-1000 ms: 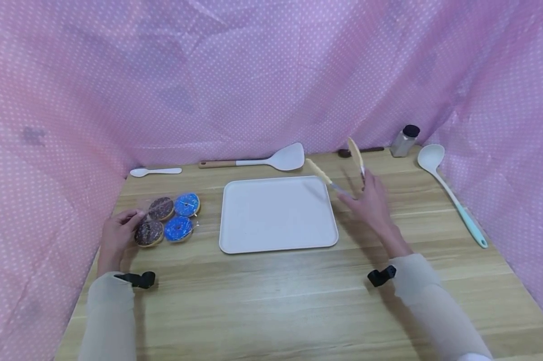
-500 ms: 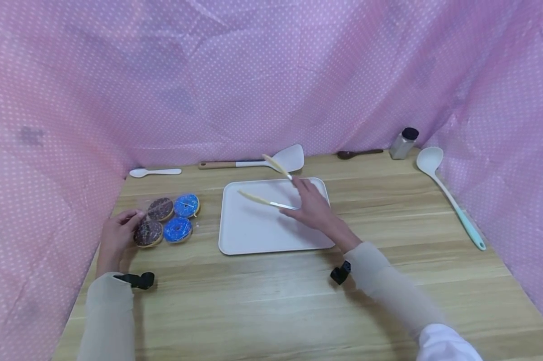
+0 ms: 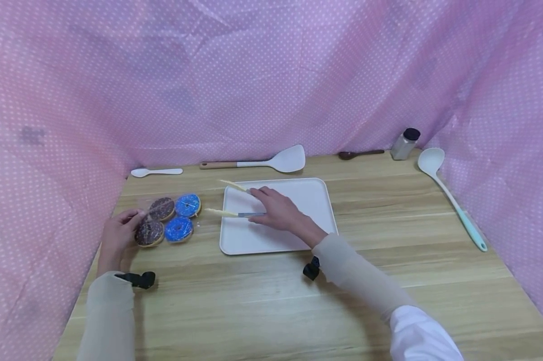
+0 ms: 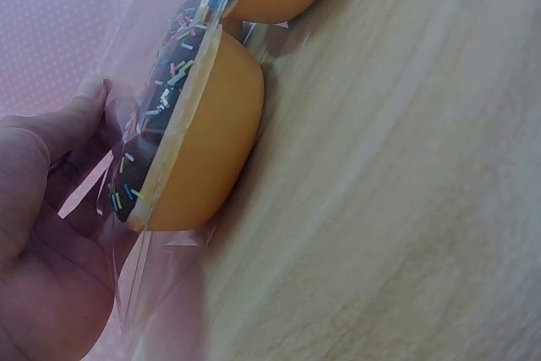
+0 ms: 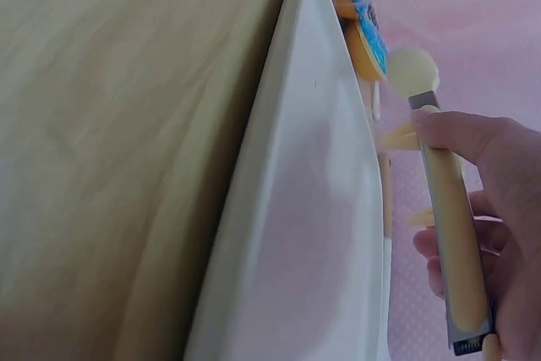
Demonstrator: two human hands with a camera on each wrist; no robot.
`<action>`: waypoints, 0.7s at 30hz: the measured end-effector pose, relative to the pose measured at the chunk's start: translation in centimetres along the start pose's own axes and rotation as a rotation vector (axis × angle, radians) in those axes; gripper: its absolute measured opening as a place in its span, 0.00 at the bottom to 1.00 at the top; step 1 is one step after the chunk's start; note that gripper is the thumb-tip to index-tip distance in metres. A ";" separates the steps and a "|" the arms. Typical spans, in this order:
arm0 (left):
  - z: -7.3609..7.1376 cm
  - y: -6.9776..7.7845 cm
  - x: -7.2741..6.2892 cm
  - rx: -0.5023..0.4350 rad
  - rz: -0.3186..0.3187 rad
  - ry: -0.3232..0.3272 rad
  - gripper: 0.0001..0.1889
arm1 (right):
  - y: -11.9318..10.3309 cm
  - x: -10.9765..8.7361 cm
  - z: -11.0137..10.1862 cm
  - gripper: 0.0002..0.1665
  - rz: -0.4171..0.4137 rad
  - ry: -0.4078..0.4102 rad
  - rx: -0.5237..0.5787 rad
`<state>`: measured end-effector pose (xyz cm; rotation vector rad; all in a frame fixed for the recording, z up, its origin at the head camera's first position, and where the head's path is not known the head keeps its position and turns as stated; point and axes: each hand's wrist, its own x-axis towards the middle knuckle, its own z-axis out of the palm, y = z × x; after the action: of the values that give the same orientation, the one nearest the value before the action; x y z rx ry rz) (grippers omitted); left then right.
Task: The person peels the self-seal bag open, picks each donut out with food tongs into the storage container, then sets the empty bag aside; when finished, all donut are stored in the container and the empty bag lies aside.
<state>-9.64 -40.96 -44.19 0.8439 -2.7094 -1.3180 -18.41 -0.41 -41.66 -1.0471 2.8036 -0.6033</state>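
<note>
My left hand [image 3: 117,234] pinches the edge of a clear plastic bag [image 4: 135,285] at the left of the table. In the bag lie two chocolate donuts [image 3: 149,233] with sprinkles and two blue-iced donuts [image 3: 178,229]. My right hand [image 3: 278,209] holds cream-and-metal food tongs [image 5: 452,234] above a white rectangular tray [image 3: 262,243]. The tongs' two arms stand spread apart with nothing between them. Their cream tips point left, past the tray's left edge, toward the blue donuts.
Behind the tray lies a white spatula [image 3: 287,159] with a wooden handle. A small white spoon [image 3: 156,172] is at back left. At back right are a dark spoon [image 3: 359,154], a black-capped jar [image 3: 404,145] and a ladle [image 3: 452,200]. A pink dotted cloth [image 3: 271,75] surrounds the table.
My right hand has carried the tongs left, from the tray's right side across it toward the donuts. My left hand and the bag have stayed in place.
</note>
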 end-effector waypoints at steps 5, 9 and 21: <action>0.0 0.0 0.0 0.012 0.005 -0.002 0.33 | -1.2 0.9 0.2 0.41 -0.046 -0.063 -0.051; -0.1 0.1 0.1 0.012 0.022 0.011 0.33 | -2.0 1.7 0.2 0.39 -0.068 -0.108 -0.077; -0.2 0.2 0.2 0.023 0.041 0.002 0.33 | -3.7 3.6 0.6 0.38 -0.073 -0.149 -0.141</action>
<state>-9.83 -41.09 -43.95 0.7863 -2.7304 -1.2796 -18.75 -5.42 -40.59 -1.1716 2.7207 -0.3233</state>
